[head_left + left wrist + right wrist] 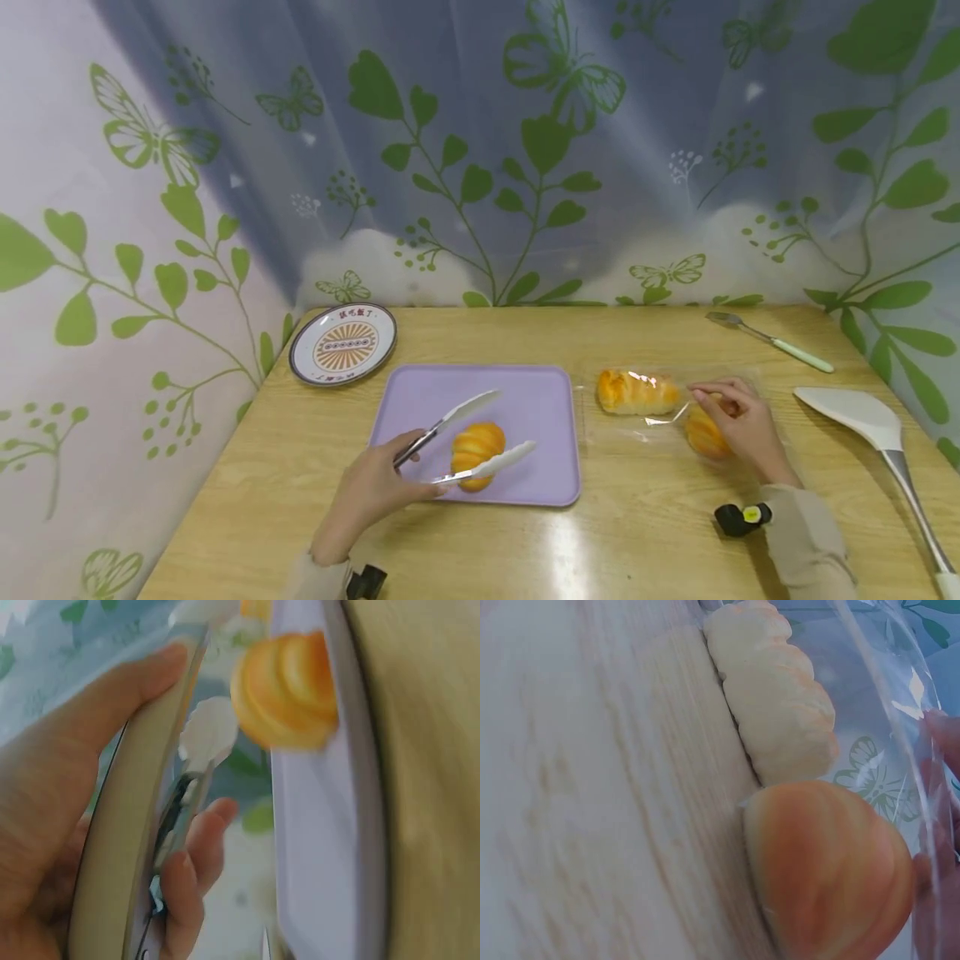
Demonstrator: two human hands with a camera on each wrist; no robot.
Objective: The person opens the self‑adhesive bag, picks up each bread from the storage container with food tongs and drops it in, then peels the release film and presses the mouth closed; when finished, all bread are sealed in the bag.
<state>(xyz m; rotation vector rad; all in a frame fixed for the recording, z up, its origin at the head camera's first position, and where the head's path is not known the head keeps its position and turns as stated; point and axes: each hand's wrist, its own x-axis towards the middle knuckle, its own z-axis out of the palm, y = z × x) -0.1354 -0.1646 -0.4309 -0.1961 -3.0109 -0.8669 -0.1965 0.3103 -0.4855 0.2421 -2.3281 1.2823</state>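
Note:
My left hand (367, 492) grips a pair of tongs (471, 406) with metal arms and pale tips, spread apart. Between the tips and partly behind the lower arm, a ridged golden bread roll (477, 438) sits on the lilac tray (536, 417). At the right, my right hand (750, 429) pinches the film of a clear plastic bag (651, 423). A long, lumpy bread (772, 697) and a rounder, browned bread (825, 870) lie in this bag, end to end. In the head view my right hand partly hides the rounder one.
A patterned plate (300, 367) stands at the back left of the wooden table (637, 517). Along the right side lie a fork with a pale green handle (802, 355) and a white-headed spatula (862, 417). A leaf-printed curtain (465, 250) hangs behind the table.

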